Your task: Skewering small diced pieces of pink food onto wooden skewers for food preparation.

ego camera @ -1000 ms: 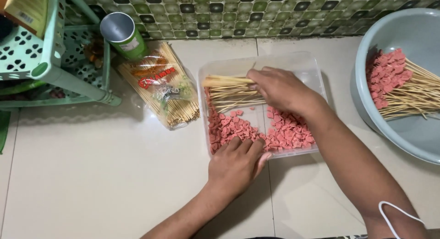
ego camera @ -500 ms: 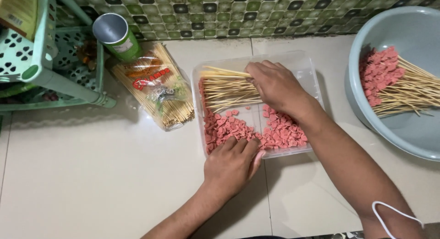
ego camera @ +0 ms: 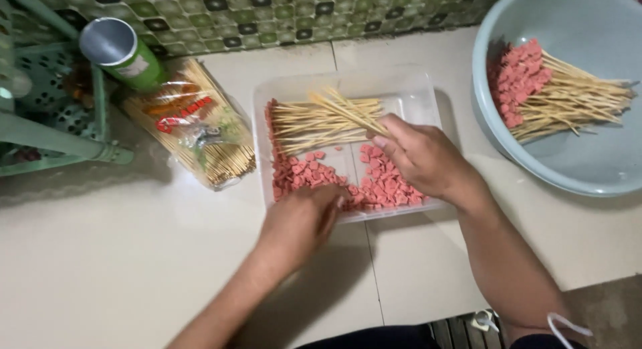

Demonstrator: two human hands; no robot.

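- Clear plastic tray [ego camera: 414, 88] at centre of frame, on the pale table [ego camera: 120, 255].
- In the tray: loose bamboo skewers [ego camera: 314, 121] along the upper half, pink sausage pieces [ego camera: 301, 175] spread over the lower half.
- Right hand [ego camera: 421, 155] over the tray's right side, fingers pinched on one skewer [ego camera: 348, 111] that slants up to the left across the pile.
- Left hand [ego camera: 301, 222] at the tray's lower edge, fingers curled down onto the sausage pieces; whether it grips one cannot be told.
- Pale blue basin [ego camera: 568, 168] at upper right, holding finished skewers [ego camera: 562, 95] with pink pieces at their left ends.
- Packet of skewers [ego camera: 194, 128] left of the tray, well apart from both hands.
- Green cylindrical can [ego camera: 124, 51] and green plastic rack [ego camera: 53, 141] at upper left.
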